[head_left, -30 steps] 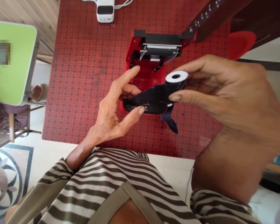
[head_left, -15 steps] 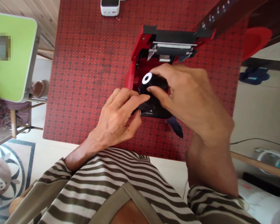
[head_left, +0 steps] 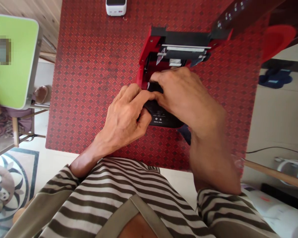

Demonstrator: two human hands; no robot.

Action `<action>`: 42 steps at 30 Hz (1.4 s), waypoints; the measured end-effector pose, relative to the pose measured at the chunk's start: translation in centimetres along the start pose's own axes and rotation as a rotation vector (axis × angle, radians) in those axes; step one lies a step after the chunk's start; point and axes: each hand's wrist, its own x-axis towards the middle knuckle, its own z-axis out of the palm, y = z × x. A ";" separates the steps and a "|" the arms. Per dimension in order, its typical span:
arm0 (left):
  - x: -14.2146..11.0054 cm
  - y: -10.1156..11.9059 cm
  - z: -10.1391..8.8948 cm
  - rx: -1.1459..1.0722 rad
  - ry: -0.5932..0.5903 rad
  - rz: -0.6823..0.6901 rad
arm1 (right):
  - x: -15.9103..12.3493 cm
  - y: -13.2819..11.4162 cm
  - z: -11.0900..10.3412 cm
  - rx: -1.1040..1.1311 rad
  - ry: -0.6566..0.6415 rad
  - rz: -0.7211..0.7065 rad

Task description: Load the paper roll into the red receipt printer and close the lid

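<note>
A red and black printer (head_left: 167,124) sits on the table in front of me with its lid raised. My right hand (head_left: 181,94) is closed over a black ribbon roll (head_left: 154,88), held low inside the printer's bay. Only a sliver of the roll's white core shows at its left end; the hand hides most of the rest. My left hand (head_left: 127,110) is at the printer's left front, its fingers bent and pinching the black film at the roll. Its index fingertip meets my right thumb.
A red patterned cloth (head_left: 94,66) covers the table. At the back stands a white device with a dark top (head_left: 116,8). A dark brown post-like piece (head_left: 230,19) slants in behind the printer, at right. A green folding table (head_left: 17,76) is on the left, a person's leg beside it.
My right hand has moved left and lower into the printer with the black roll, so its white core is now mostly hidden. My left index finger has come up against my right thumb.
</note>
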 end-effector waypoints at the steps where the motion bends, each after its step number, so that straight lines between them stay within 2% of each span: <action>1: 0.1 -0.1 0.2 -0.008 0.003 -0.013 | 0.2 0.2 0.2 0.002 0.005 -0.015; 4: 0.3 -0.5 0.6 -0.039 0.015 -0.033 | 1.1 1.1 1.5 0.045 0.049 -0.044; 9: 0.5 -1.1 0.8 -0.058 0.010 -0.036 | 2.5 3.1 4.2 0.161 0.211 -0.162; 12: 0.5 -1.1 0.7 -0.063 0.016 -0.037 | 2.3 3.9 4.5 0.199 0.257 -0.198; 16: 0.3 -1.2 0.6 -0.086 0.042 0.030 | -0.5 4.0 3.2 0.281 0.286 -0.185; 19: 0.0 -1.3 0.5 -0.116 0.105 0.112 | -3.7 4.2 2.6 0.430 0.335 -0.274; 24: -0.9 -1.0 0.7 -0.117 0.153 0.168 | -7.3 5.3 3.6 0.540 0.376 -0.384; 28: -1.4 -0.5 0.9 -0.115 0.187 0.176 | -8.2 5.2 4.9 0.547 0.451 -0.398; 34: -1.2 0.3 0.6 -0.076 0.223 0.148 | -9.1 3.3 6.5 0.462 0.627 -0.293; 37: -1.2 0.2 0.6 -0.050 0.225 0.185 | -9.7 2.9 7.1 0.415 0.664 -0.230; 42: -1.8 -0.4 0.8 0.011 0.211 0.240 | -10.3 3.1 8.6 0.407 0.700 -0.263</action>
